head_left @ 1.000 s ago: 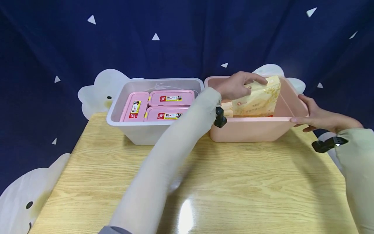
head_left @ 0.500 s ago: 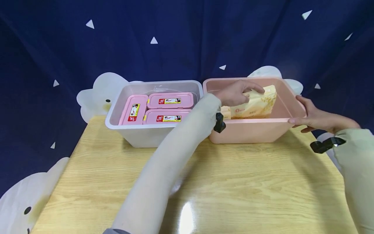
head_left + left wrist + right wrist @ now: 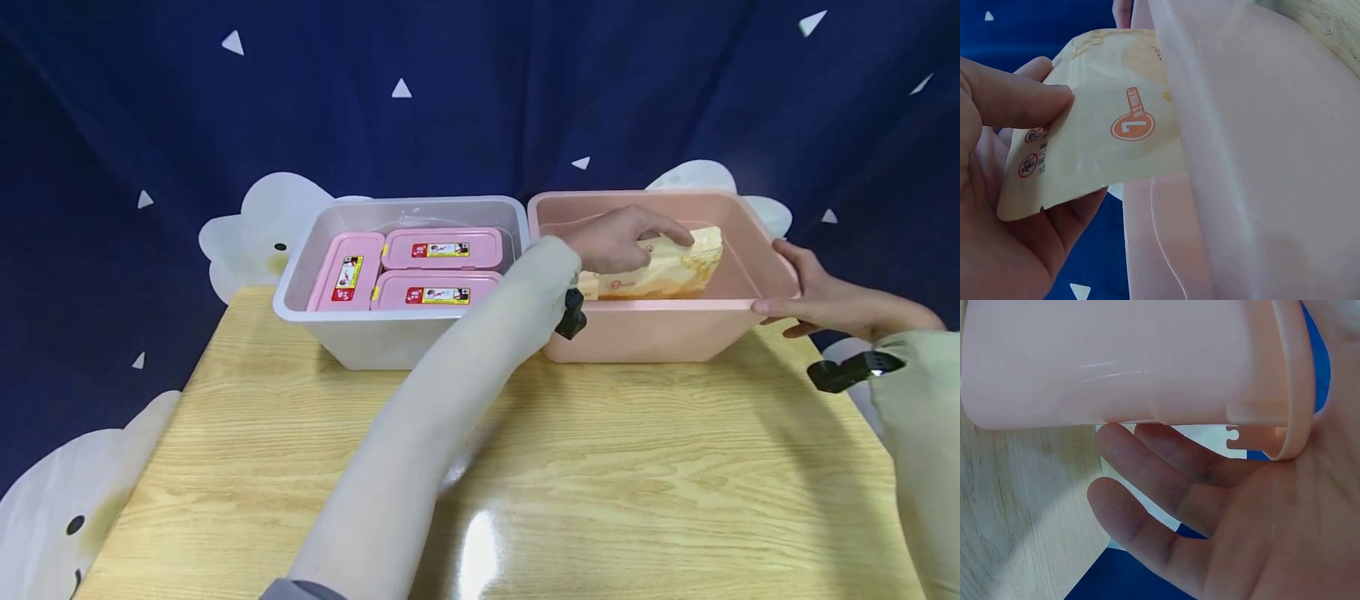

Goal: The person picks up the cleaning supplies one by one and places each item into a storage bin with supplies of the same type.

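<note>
In the head view my left hand (image 3: 617,240) reaches into the pink plastic bin (image 3: 675,333) and pinches a cream-coloured flat packet (image 3: 663,273) by its upper edge. The left wrist view has the thumb on the packet's printed face (image 3: 1104,125) and the other fingers behind it; the packet's lower part is hidden by the bin wall. At the bin's right end my right hand (image 3: 840,300) holds the rim, thumb at the front corner. Below the rim, its fingers (image 3: 1141,462) lie against the outer wall in the right wrist view.
A white bin (image 3: 367,346) stands left of the pink one, holding several pink lidded boxes (image 3: 442,248). Another cream item (image 3: 588,286) is partly visible inside the pink bin. Both bins stand on a wooden table (image 3: 600,467) before a dark blue curtain (image 3: 465,100).
My left hand has lowered the packet deeper into the pink bin, so less of it shows above the rim. The right hand stays at the bin's end.
</note>
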Motion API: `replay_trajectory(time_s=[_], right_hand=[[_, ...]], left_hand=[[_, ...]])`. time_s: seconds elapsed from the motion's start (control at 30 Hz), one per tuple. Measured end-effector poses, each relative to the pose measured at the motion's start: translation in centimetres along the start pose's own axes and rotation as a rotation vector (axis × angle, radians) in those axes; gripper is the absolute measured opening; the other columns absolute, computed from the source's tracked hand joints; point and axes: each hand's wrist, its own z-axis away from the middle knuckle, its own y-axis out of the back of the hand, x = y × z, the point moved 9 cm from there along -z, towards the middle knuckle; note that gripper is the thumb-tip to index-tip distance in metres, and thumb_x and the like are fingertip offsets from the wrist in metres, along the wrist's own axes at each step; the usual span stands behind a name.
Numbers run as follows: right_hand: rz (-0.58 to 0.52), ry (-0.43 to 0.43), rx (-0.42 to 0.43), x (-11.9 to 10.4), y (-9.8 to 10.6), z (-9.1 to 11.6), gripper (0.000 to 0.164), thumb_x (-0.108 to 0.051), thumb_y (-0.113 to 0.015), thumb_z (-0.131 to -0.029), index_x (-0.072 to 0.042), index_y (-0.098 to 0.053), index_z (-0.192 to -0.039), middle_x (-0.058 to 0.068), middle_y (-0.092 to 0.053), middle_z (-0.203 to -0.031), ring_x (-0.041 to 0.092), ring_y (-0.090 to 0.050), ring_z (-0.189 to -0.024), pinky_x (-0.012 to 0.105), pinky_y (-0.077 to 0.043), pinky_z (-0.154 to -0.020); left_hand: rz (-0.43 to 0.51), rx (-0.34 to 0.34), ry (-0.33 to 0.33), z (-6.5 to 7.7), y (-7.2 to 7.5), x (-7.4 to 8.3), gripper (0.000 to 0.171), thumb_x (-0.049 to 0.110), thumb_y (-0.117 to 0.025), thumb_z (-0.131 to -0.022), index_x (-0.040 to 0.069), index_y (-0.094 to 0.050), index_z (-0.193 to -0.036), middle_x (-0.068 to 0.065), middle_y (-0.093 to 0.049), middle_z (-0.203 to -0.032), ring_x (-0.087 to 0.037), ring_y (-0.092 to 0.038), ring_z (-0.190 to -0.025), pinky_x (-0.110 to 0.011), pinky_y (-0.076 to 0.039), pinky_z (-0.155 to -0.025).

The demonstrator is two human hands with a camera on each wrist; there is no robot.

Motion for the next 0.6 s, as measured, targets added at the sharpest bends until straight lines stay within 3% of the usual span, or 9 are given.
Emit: replay_trajectory(time_s=[0.13, 0.3, 0.4, 0.47, 0.57, 0.6], right_hand=[[-0.004, 0.013, 0.003, -0.3, 0.0, -0.1, 0.106, -0.032, -0.056, -0.097, -0.015, 0.035, -0.150, 0.040, 0.006, -0.151, 0.041, -0.057, -0.109, 0.052, -0.058, -0.076], [-0.012, 0.008, 0.004, -0.3, -0.1, -0.2, 0.106, -0.032, -0.056, -0.097, -0.017, 0.034, -0.150, 0.037, 0.007, -0.152, 0.045, -0.049, -0.115, 0.051, -0.057, -0.076], [-0.018, 0.007, 0.007, -0.4, -0.1, -0.4, 0.107, -0.034, -0.057, -0.097, -0.018, 0.035, -0.150, 0.038, 0.011, -0.153, 0.055, -0.044, -0.118, 0.054, -0.058, -0.074], [-0.013, 0.008, 0.009, -0.4, 0.0, -0.5, 0.107, -0.034, -0.057, -0.097, -0.017, 0.035, -0.150, 0.037, 0.013, -0.154, 0.053, -0.046, -0.116, 0.054, -0.058, -0.074], [0.001, 0.012, 0.004, -0.5, 0.2, -0.7, 0.107, -0.034, -0.057, -0.097, -0.017, 0.035, -0.150, 0.037, 0.014, -0.155, 0.038, -0.054, -0.111, 0.052, -0.058, -0.074], [0.006, 0.010, -0.002, -0.5, 0.2, -0.8, 0.107, -0.035, -0.056, -0.097, -0.017, 0.035, -0.150, 0.036, 0.015, -0.155, 0.027, -0.056, -0.108, 0.051, -0.058, -0.075]], left_hand=[[-0.057, 0.014, 0.019, 0.1, 0.2, 0.0, 0.063, -0.013, -0.035, -0.091, 0.015, -0.053, -0.144, 0.006, -0.053, -0.148, -0.004, -0.043, -0.141, -0.007, -0.035, -0.108], [-0.218, 0.056, 0.100, 0.5, 0.6, -0.2, 0.056, -0.005, -0.037, -0.096, 0.019, -0.053, -0.144, 0.008, -0.054, -0.147, -0.004, -0.047, -0.137, -0.009, -0.038, -0.108], [-0.310, 0.095, 0.137, 1.1, 1.2, -0.1, 0.052, 0.000, -0.038, -0.097, 0.022, -0.056, -0.141, 0.009, -0.056, -0.145, -0.002, -0.049, -0.134, -0.011, -0.039, -0.109], [-0.377, 0.127, 0.128, 1.7, 1.6, 0.2, 0.051, 0.001, -0.038, -0.097, 0.022, -0.059, -0.139, 0.009, -0.058, -0.143, -0.002, -0.051, -0.132, -0.012, -0.039, -0.108], [-0.409, 0.168, 0.087, 3.1, 2.0, 0.9, 0.049, 0.001, -0.038, -0.096, 0.019, -0.062, -0.135, 0.007, -0.061, -0.139, -0.004, -0.054, -0.128, -0.013, -0.041, -0.107], [-0.413, 0.182, 0.064, 3.7, 2.0, 1.2, 0.047, 0.001, -0.039, -0.096, 0.017, -0.063, -0.133, 0.005, -0.062, -0.138, -0.005, -0.055, -0.127, -0.013, -0.041, -0.106]])
